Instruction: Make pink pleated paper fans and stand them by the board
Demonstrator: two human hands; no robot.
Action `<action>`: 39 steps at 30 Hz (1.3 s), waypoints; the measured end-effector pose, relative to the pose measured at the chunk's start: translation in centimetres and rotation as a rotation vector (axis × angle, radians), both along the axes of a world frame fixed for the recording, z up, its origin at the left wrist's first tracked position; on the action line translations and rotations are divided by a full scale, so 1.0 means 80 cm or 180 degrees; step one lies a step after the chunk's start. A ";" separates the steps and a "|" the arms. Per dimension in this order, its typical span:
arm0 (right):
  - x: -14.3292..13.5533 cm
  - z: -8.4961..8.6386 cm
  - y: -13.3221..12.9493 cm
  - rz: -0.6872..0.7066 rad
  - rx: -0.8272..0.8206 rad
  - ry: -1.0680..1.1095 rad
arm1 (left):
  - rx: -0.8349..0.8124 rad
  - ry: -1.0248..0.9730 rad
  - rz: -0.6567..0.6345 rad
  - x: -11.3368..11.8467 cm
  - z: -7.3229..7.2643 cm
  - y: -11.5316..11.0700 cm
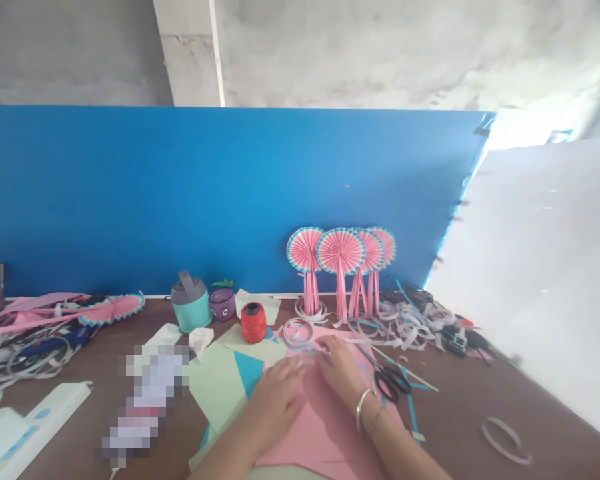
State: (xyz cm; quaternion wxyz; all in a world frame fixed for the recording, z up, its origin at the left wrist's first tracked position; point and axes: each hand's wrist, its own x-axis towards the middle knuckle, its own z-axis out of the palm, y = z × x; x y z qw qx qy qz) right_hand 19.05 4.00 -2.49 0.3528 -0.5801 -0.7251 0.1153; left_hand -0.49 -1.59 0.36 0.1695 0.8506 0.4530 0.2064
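Pink paper (325, 427) lies on the table over pale green sheets (217, 387) and a blue piece (249, 369). My left hand (280, 397) rests at the pink paper's left part, its fingers bent and close together; whether they pinch anything is unclear. At the paper's upper part is my right hand (337, 363), fingers curled down near a faint pale strip; their tips are too blurred to tell what they hold. A roll of tape (299, 332) sits just beyond the hands. Black-handled scissors (391, 383) lie right of my right hand.
Round pink pleated fans (341, 252) stand against the blue partition (180, 193). A red thread spool (253, 323), teal container (192, 305) and purple cup (223, 304) stand at the back. Paper strips (410, 327) pile up right; a white power strip (45, 427) lies left.
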 end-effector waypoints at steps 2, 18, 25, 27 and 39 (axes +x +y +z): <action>0.002 0.010 0.001 0.0034 0.0180 -0.0175 | -0.0319 0.0221 -0.0257 0.003 0.005 -0.008; -0.014 0.058 0.025 0.0696 -0.0226 0.0847 | 0.0046 0.0356 0.0239 -0.011 0.013 -0.010; 0.001 0.067 -0.024 0.0874 -0.0440 0.2185 | 0.0178 0.0294 0.0626 -0.005 0.006 -0.004; 0.001 0.060 -0.033 0.0854 -0.0307 0.1816 | 0.0331 0.0004 0.0747 -0.004 0.004 -0.002; -0.006 0.046 -0.049 0.1486 0.1256 -0.0803 | 0.0947 -0.1296 0.0710 -0.016 -0.006 0.002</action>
